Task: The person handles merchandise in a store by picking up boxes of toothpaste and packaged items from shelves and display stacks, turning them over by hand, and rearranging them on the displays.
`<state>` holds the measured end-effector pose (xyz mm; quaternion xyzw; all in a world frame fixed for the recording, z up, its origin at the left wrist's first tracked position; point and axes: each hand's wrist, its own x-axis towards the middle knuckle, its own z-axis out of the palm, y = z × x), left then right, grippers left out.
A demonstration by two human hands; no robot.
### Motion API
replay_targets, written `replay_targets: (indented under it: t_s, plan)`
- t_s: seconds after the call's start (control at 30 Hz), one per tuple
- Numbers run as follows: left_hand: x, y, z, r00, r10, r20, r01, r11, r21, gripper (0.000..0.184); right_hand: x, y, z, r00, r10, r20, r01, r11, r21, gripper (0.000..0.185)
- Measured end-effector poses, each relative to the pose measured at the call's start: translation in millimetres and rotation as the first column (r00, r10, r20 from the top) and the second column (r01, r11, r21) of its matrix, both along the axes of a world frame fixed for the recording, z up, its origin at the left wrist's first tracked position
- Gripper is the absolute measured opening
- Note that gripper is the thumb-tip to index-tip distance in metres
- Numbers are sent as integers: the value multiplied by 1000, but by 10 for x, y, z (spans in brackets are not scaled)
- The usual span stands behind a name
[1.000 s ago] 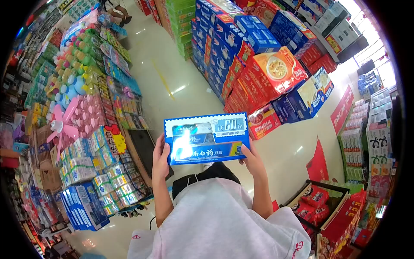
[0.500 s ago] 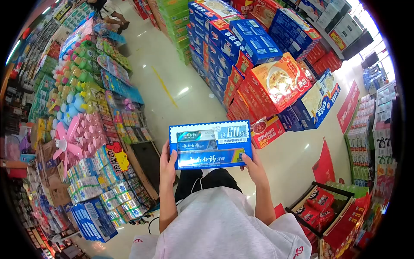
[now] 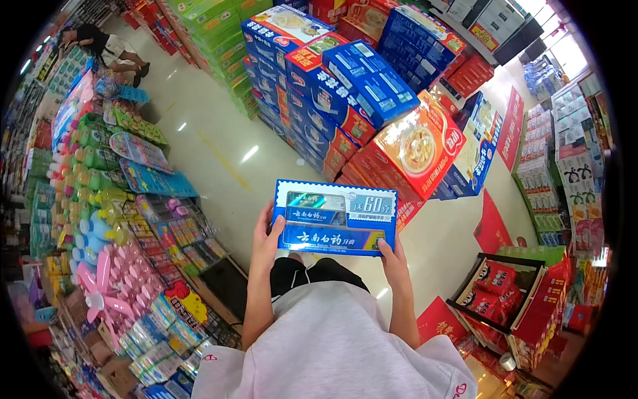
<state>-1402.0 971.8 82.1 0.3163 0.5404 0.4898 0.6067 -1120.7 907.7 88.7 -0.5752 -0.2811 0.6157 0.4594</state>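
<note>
A blue toothpaste gift box with a clear front window is held up in front of my body, its printed face toward me. Two toothpaste cartons show through the window, and "60" is printed at the upper right. My left hand grips the left edge, thumb on the front and fingers behind. On the right lower corner, my right hand closes round the edge with its thumb on the front. The fingers behind the box are mostly hidden.
Stacked blue cartons and a red-orange carton rise ahead to the right. Shelves with a pink fan-shaped item line the left. A bin of red packets stands at lower right. Another person is at the far upper left.
My view has turned and shifted, so the cartons appear further left and the bin more fully. The box sits slightly right and higher in view, still in both hands.
</note>
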Motion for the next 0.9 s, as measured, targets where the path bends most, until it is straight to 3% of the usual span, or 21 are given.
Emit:
replay_targets:
  t_s: [0.17, 0.37, 0.43, 0.57, 0.73, 0.9]
  plan:
    - [-530, 1036, 55, 996, -76, 38, 74, 995, 70, 57, -587, 828, -1, 995, -98, 20, 98, 995, 32, 59]
    - [-556, 1110, 12, 994, -84, 63, 81, 996, 47, 55, -675, 815, 26, 986, -158, 49, 153, 984, 91, 62]
    - [-614, 1264, -51, 995, -12, 100, 5, 997, 73, 54, -719, 939, -6, 991, -63, 121, 48, 991, 125, 67]
    - [-640, 1516, -129, 988, -82, 132, 75, 996, 56, 55, -762, 981, -55, 990, -123, 74, 113, 986, 118, 77]
    - [-521, 1775, -71, 973, -159, 167, 144, 984, 103, 58, -711, 1051, 75, 989, -132, 72, 111, 964, 240, 100]
    - [-322, 2154, -57, 959, -188, 212, 170, 980, 99, 58, -601, 1271, 257, 967, -172, 187, 134, 971, 199, 103]
